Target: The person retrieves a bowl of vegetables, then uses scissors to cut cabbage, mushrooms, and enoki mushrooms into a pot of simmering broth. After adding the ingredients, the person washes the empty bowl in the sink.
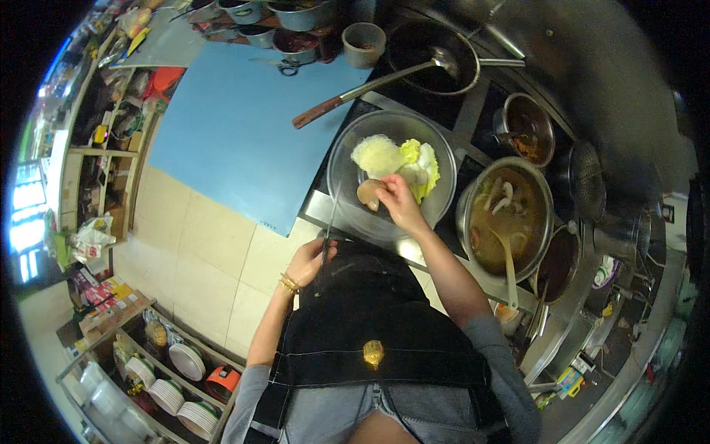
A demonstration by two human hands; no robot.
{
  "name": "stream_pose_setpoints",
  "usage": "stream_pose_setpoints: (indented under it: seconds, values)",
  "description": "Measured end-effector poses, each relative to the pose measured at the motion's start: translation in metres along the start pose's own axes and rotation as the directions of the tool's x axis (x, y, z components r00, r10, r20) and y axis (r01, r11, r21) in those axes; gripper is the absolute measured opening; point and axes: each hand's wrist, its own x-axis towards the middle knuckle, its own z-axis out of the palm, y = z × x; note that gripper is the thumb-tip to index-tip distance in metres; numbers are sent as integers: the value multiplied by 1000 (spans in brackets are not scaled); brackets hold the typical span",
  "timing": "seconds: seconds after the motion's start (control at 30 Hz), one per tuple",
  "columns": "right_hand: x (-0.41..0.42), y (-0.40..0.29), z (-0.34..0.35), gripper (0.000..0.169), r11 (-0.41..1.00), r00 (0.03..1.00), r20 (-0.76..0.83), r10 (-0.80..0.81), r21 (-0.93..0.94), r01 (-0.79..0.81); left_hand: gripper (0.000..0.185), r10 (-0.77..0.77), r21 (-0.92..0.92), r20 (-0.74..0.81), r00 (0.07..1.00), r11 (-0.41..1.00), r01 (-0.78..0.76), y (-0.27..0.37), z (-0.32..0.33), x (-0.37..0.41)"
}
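Observation:
A wide, see-through bowl (448,183) stands in front of me on the dark stove top. Inside lie a pale bundle of thin noodles (377,154) and yellow-green cabbage leaves (427,166). Over the near part of the bowl, my right hand (404,206) pinches a round, tan piece of food (369,191), possibly a mushroom. My left hand (306,263), with bracelets at the wrist, grips the dark handle of a thin-bladed tool (333,213), perhaps a knife seen edge-on. Its blade points away from me, at the bowl's left rim.
Right of the bowl is a large pot of broth (488,244) with a ladle (507,266) in it. A wok (410,50) holds a long-handled ladle (377,83) that juts over the blue tabletop (233,133). Scissors (288,67) lie there. Stacked bowls (166,395) fill a low shelf.

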Motion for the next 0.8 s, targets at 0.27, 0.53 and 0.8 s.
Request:
stream_pose_setpoints:
  seconds: [0.27,0.53,0.8]
  values:
    - [-77,-79,-49,30,957,964,-247,97,288,-22,39,14,277,473,881,947,-164,81,32,50]
    - [-135,-76,-84,41,942,819,-565,-101,211,261,46,-32,513,578,815,791,-334,126,100,64]
    - [-174,-68,-131,32,960,684,-728,-49,155,235,43,100,573,674,732,554,-604,152,160,71]
